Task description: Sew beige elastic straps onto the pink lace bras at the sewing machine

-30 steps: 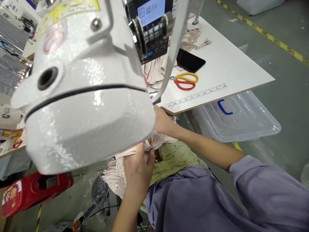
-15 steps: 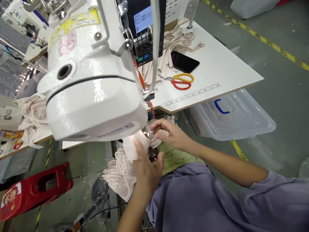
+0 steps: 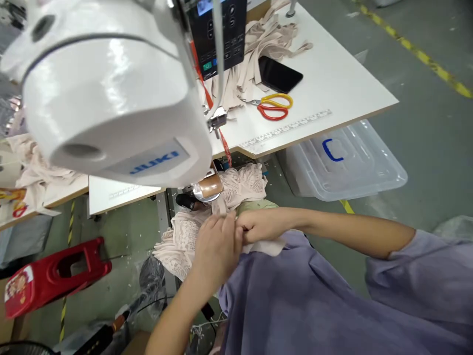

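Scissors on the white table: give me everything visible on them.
The scissors lie flat on the white table, between the black phone and the printed ruler scale. One handle loop is yellow, the other red, both smooth and plastic-looking; the short blades are silvery metal. Their tips reach the edge of the beige strips. Whether the blades are fully closed is too small to tell. No hand touches them.

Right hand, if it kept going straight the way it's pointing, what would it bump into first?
Most likely the left hand: the right hand points straight at it. They look to be touching, though the overlap makes depth and exact contact hard to judge.
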`<state>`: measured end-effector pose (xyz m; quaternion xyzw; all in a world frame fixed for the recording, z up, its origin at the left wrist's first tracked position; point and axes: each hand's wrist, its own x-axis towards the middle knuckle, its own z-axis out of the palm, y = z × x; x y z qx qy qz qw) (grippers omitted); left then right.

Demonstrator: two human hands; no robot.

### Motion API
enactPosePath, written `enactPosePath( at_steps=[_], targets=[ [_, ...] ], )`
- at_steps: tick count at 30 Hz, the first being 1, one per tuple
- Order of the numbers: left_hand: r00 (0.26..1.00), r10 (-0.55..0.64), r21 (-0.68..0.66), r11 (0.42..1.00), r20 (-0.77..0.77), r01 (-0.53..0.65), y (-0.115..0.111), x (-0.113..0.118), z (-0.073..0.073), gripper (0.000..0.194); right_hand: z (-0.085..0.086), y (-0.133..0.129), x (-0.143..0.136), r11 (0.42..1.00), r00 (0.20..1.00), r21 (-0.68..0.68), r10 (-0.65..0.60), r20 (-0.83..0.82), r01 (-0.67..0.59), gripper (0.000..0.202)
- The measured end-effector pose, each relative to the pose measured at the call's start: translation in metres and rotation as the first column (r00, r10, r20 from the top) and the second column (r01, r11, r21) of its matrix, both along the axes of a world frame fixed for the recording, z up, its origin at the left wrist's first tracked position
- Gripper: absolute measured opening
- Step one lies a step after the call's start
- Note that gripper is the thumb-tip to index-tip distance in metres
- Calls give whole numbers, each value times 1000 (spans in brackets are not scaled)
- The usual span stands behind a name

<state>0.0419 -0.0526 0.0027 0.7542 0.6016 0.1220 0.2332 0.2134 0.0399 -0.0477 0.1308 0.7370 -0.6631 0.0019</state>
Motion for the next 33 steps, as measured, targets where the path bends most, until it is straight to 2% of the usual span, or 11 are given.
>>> enactPosePath(
  at_steps=[2, 5, 9, 11, 13, 16, 19, 21, 24, 30, 33],
  targets=[
    [975, 209, -285, 942, 79, -179, 6, -11, -16, 32, -4, 0, -11, 928, 987, 371, -39, 154, -22, 19],
    [762, 507, -586, 782, 403, -210, 12, -26, -45, 44, -18, 0, -23, 649, 961, 759, -241, 134, 56, 19],
    [361, 671, -709, 705, 648, -39, 16, -33, -71, 50, -36, 1, -26, 485, 959, 845, -264, -105, 226, 26],
    [308, 673, -690, 720, 672, -69, 15, -32, -75, 47, -40, -1, -22, 455, 909, 799, -324, -262, 392, 27],
    [263, 665, -662, 741, 699, -112, 12, -30, -73, 43, -39, -6, -19, 390, 767, 682, -487, -417, 619, 21],
    [337, 603, -579, 795, 723, -181, 9, -28, -67, 38, -36, -14, -17, 360, 628, 549, -637, -447, 755, 14],
    [473, 529, -468, 847, 705, -250, 9, -25, -61, 39, -35, -17, -20, 491, 713, 547, -622, -324, 678, 25],
    [524, 523, -435, 852, 672, -293, 9, -23, -59, 37, -35, -16, -21, 518, 731, 552, -623, -280, 653, 28],
    [593, 535, -399, 844, 601, -358, 10, -20, -57, 33, -37, -13, -23, 499, 723, 559, -621, -302, 662, 23],
    [624, 564, -395, 825, 541, -403, 17, -13, -60, 36, -51, -27, -31, 358, 652, 576, -607, -454, 735, 15],
    [633, 590, -424, 805, 501, -415, 22, -13, -64, 38, -60, -22, -21, 387, 729, 640, -525, -439, 664, 22]
  ],
)
